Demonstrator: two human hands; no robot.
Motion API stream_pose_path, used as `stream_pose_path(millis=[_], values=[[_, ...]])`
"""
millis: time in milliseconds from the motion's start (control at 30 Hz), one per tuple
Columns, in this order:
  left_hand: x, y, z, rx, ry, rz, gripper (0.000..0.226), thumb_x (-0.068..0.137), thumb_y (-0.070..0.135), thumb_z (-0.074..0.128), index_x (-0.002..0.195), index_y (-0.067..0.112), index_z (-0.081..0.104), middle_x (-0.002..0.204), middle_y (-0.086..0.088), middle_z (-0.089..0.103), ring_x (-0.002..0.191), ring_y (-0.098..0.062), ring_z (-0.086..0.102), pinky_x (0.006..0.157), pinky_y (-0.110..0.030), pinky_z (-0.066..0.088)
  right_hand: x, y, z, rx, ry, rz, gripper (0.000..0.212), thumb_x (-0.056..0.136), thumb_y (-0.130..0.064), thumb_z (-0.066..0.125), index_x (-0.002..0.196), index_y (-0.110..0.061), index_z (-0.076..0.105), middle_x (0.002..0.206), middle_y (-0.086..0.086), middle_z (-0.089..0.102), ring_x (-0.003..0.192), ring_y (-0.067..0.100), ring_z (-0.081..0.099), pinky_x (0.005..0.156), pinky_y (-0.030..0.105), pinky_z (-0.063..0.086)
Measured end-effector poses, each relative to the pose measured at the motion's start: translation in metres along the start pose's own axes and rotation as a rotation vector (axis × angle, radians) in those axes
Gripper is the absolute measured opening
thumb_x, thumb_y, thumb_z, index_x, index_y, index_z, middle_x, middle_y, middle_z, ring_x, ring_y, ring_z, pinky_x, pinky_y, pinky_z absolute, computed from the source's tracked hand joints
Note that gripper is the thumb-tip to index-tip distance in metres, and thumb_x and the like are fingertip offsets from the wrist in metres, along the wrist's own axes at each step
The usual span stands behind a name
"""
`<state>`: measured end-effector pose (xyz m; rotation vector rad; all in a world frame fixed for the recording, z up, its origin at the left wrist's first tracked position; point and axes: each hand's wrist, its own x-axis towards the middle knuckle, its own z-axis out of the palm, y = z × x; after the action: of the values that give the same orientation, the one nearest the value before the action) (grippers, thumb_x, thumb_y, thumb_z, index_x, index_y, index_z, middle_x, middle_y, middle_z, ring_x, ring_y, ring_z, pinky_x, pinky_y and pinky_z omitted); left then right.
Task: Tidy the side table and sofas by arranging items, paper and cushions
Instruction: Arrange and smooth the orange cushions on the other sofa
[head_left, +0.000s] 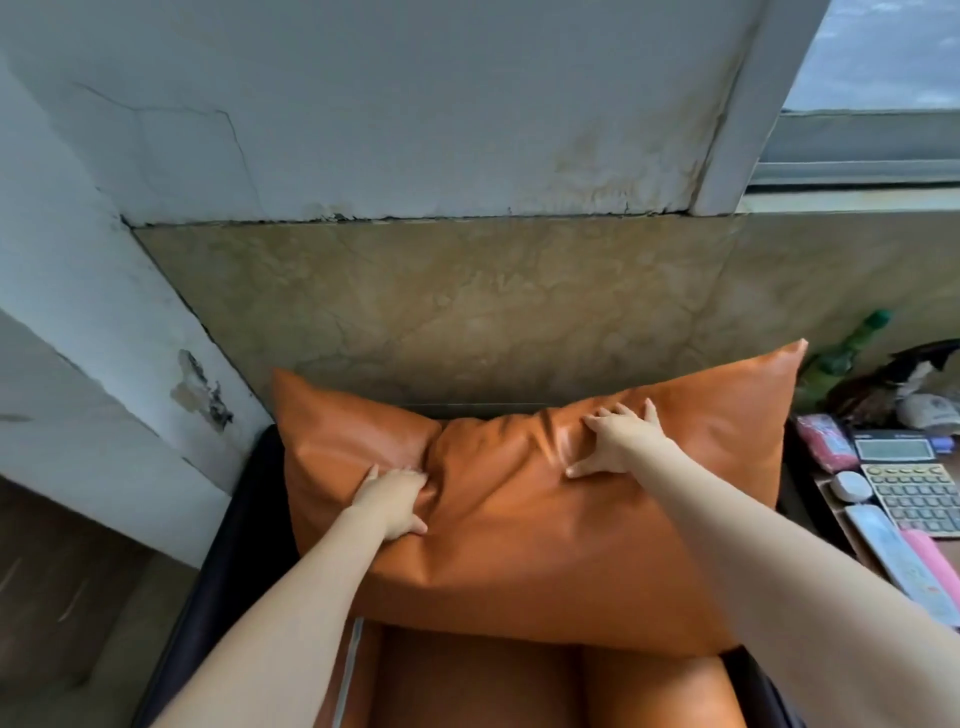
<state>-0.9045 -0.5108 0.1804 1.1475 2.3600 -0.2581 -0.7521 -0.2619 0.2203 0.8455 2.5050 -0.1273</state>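
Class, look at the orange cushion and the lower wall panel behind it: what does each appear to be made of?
Orange cushion: probably leather or faux leather, smooth with a soft sheen and creases where both hands press. Lower wall panel: looks like polished marble or marble-look tile, beige with veining.

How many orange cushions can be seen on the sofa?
1. The orange cushion leans against the sofa back, with the left hand and right hand pressing on it. Others may lie outside the view.

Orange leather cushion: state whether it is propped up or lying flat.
Propped up: the orange leather cushion leans against the wall above the sofa seat.
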Motion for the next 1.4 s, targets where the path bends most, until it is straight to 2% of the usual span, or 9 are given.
stream_pose_path(millis=[100,233,333,633,967,1100,1233,1333,1400], values=[[-0.005,0.013,0.008,0.033,0.241,-0.045,0.029,0.091,0.017,0.055,0.119,0.013,0.059,0.123,-0.008,0.061,0.119,-0.026,0.053,0.103,-0.033,0.035,-0.008,-0.008,0.015,-0.038,0.045,0.002,0.06,0.075,-0.061,0.063,0.115,-0.016,0.061,0.118,0.004,0.063,0.12,0.022,0.05,0.115,0.048,0.007],[-0.011,0.022,0.012,-0.027,0.453,-0.099,0.022,0.09,0.01,0.048,0.106,0.014,0.063,0.11,-0.004,0.064,0.11,-0.023,0.055,0.094,-0.031,0.038,-0.019,-0.02,0.03,0.06,0.316,0.016,0.018,0.087,-0.027,0.061,0.093,-0.013,0.068,0.102,0.007,0.069,0.102,0.024,0.06,0.107,0.034,0.026],[-0.007,0.011,-0.015,-0.098,0.619,-0.1,0.014,0.089,0.011,0.052,0.096,0.014,0.064,0.102,-0.002,0.066,0.105,-0.022,0.055,0.089,-0.031,0.036,-0.014,-0.012,0.005,0.102,0.488,0.076,0.018,0.086,-0.032,0.059,0.095,-0.019,0.07,0.1,0.003,0.07,0.099,0.023,0.061,0.089,0.031,0.032],[-0.011,-0.017,-0.115,-0.222,1.088,-0.137,0.024,0.063,0.003,0.078,0.058,0.009,0.056,0.062,-0.007,0.063,0.066,-0.032,0.057,0.061,-0.032,0.029,0.006,-0.012,-0.088,0.288,0.907,-0.007,0.017,0.086,-0.024,0.06,0.076,-0.014,0.069,0.079,0.006,0.071,0.084,0.026,0.061,0.092,0.031,0.017],[0.007,-0.018,0.005,-0.262,0.72,-0.249,0.012,0.081,0.019,0.07,0.075,0.014,0.062,0.085,-0.001,0.067,0.088,-0.025,0.056,0.072,-0.033,0.031,0.036,-0.027,0.005,0.147,0.649,-0.151,0.02,0.086,-0.022,0.063,0.071,-0.011,0.071,0.069,0.007,0.07,0.074,0.028,0.065,0.099,0.036,0.019],[0.016,-0.031,0.024,-0.234,0.72,-0.209,0.014,0.077,0.015,0.074,0.07,0.012,0.061,0.078,-0.003,0.066,0.084,-0.029,0.057,0.072,-0.036,0.034,0.05,-0.036,0.033,0.223,0.653,-0.192,0.014,0.082,-0.014,0.067,0.07,-0.008,0.071,0.067,0.009,0.069,0.073,0.028,0.066,0.105,0.045,0.026],[0.013,-0.031,0.037,-0.191,0.786,-0.162,0.019,0.067,0.01,0.08,0.07,0.011,0.062,0.074,-0.004,0.064,0.076,-0.03,0.059,0.068,-0.037,0.04,0.051,-0.043,0.042,0.193,0.591,-0.14,0.018,0.091,-0.018,0.057,0.088,-0.01,0.073,0.082,0.011,0.072,0.087,0.029,0.065,0.109,0.037,0.016],[0.006,-0.019,0.068,-0.136,0.883,-0.198,0.037,0.06,0.008,0.084,0.092,0.007,0.066,0.09,-0.008,0.064,0.082,-0.033,0.06,0.071,-0.043,0.048,0.056,-0.048,0.044,0.175,0.581,-0.121,0.02,0.092,-0.017,0.054,0.088,-0.011,0.073,0.083,0.011,0.072,0.088,0.029,0.064,0.109,0.036,0.017],[0.002,-0.012,0.098,-0.117,0.888,-0.161,0.065,0.059,0.011,0.086,0.116,0.002,0.057,0.113,-0.013,0.057,0.104,-0.032,0.053,0.093,-0.05,0.04,0.061,-0.049,0.049,0.182,0.622,-0.129,0.019,0.09,-0.013,0.056,0.081,-0.008,0.072,0.078,0.011,0.072,0.083,0.03,0.066,0.109,0.038,0.019]])
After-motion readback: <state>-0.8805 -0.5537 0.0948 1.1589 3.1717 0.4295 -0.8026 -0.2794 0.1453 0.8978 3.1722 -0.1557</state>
